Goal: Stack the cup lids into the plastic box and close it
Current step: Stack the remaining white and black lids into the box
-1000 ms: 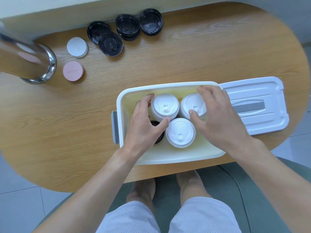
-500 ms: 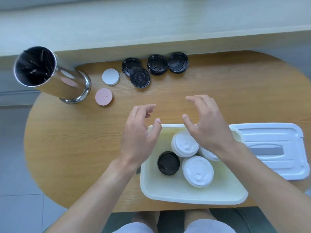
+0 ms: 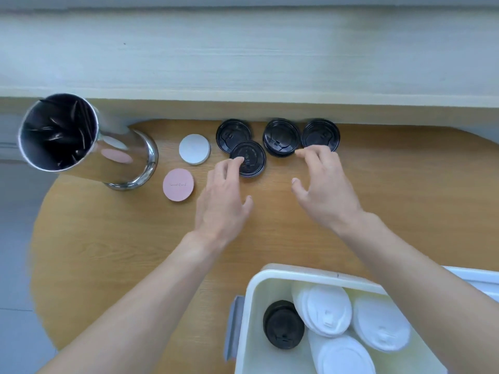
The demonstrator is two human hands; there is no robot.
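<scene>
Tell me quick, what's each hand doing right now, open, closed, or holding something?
Left hand: open, fingertips on the front black lid, not gripping it.
Right hand: open, fingers spread, holding nothing.

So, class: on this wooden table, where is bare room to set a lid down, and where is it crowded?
Bare wood lies between the left hand and the white plastic box, and right of the right hand. Crowded: the far edge, where black cup lids sit beside the white disc and pink disc.
</scene>
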